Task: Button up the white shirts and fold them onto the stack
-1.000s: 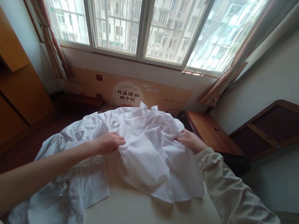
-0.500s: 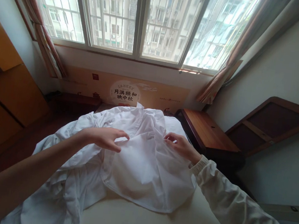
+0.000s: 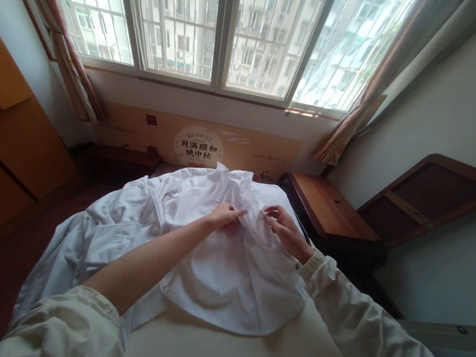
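Note:
A white shirt (image 3: 226,280) lies spread and wrinkled on a pale padded surface (image 3: 239,356), its curved hem toward me. My left hand (image 3: 227,216) reaches over the shirt's middle, thumb and fingers pinched together on its fabric. To the right, my right hand (image 3: 283,226) rests at the shirt's upper right part, its curled fingers against the cloth; whether they grip a fold is unclear. More crumpled white fabric (image 3: 97,242) spreads over the left side.
Beyond the cloth stands a beige printed panel (image 3: 140,133) under a barred window (image 3: 224,33). A wooden bedside table (image 3: 333,209) is at the right, an orange-brown cabinet (image 3: 12,158) at the left. Curtains (image 3: 347,128) hang beside the window.
My left hand has moved right across the shirt and closed on its fabric. My right hand has barely shifted. The cloth near the hands is bunched differently, and my left sleeve now shows.

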Action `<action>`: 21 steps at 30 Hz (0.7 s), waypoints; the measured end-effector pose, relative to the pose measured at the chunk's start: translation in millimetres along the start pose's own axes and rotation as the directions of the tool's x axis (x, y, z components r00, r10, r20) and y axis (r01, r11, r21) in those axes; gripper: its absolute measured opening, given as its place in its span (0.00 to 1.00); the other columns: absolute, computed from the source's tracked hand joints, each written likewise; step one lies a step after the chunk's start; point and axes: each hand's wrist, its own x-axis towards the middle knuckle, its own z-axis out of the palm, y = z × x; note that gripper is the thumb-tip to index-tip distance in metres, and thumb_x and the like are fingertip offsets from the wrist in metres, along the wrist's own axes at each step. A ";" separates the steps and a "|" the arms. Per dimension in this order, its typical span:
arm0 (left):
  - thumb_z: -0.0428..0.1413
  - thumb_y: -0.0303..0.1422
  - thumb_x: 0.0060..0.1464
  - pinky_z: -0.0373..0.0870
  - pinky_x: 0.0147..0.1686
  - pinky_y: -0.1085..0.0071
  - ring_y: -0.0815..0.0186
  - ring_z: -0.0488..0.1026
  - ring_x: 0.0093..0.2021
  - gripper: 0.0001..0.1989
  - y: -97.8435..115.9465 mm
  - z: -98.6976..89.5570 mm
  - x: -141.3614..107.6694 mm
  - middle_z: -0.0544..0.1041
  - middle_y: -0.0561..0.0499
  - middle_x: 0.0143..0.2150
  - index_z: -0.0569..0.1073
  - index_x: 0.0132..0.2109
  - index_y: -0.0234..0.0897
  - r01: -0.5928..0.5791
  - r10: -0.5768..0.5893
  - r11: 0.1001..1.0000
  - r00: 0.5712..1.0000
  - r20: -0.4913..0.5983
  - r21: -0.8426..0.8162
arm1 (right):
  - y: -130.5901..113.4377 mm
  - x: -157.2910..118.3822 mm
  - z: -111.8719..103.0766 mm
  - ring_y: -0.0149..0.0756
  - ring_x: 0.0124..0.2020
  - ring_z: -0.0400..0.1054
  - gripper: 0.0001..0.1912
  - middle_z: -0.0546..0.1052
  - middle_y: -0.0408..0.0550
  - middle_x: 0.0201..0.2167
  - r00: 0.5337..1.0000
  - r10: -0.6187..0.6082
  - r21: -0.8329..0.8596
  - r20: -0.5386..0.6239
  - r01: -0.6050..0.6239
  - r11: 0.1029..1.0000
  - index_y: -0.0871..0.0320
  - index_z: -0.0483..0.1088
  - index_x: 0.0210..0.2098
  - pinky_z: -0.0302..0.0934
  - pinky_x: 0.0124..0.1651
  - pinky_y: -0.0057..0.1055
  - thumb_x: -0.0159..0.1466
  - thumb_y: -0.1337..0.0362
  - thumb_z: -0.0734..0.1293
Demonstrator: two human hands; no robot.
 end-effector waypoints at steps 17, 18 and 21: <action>0.63 0.39 0.65 0.67 0.24 0.72 0.67 0.71 0.21 0.11 -23.4 -11.5 13.7 0.72 0.55 0.22 0.77 0.43 0.34 -0.075 0.097 0.984 0.986 -0.136 0.161 | 30.2 22.6 -97.2 0.45 0.35 0.75 0.28 0.79 0.52 0.33 0.888 0.239 -0.072 -0.393 -0.289 0.955 0.57 0.74 0.41 0.70 0.36 0.36 0.52 0.43 0.79; 0.63 0.39 0.65 0.67 0.24 0.72 0.67 0.71 0.21 0.11 -23.5 -11.5 13.1 0.72 0.55 0.22 0.77 0.43 0.34 -0.077 0.100 0.983 0.986 -0.134 0.169 | 27.5 17.6 -97.8 0.47 0.35 0.75 0.28 0.80 0.53 0.31 0.908 0.329 -0.100 -0.262 -0.364 0.926 0.58 0.76 0.39 0.71 0.37 0.38 0.49 0.45 0.82; 0.63 0.38 0.64 0.67 0.25 0.73 0.67 0.71 0.22 0.11 -24.7 -11.6 12.3 0.72 0.55 0.23 0.77 0.43 0.33 -0.091 0.118 0.977 0.985 -0.129 0.193 | 15.8 2.6 -105.5 0.50 0.38 0.78 0.26 0.83 0.55 0.32 0.868 0.489 -0.199 0.082 -0.467 0.862 0.60 0.80 0.36 0.74 0.42 0.40 0.43 0.54 0.86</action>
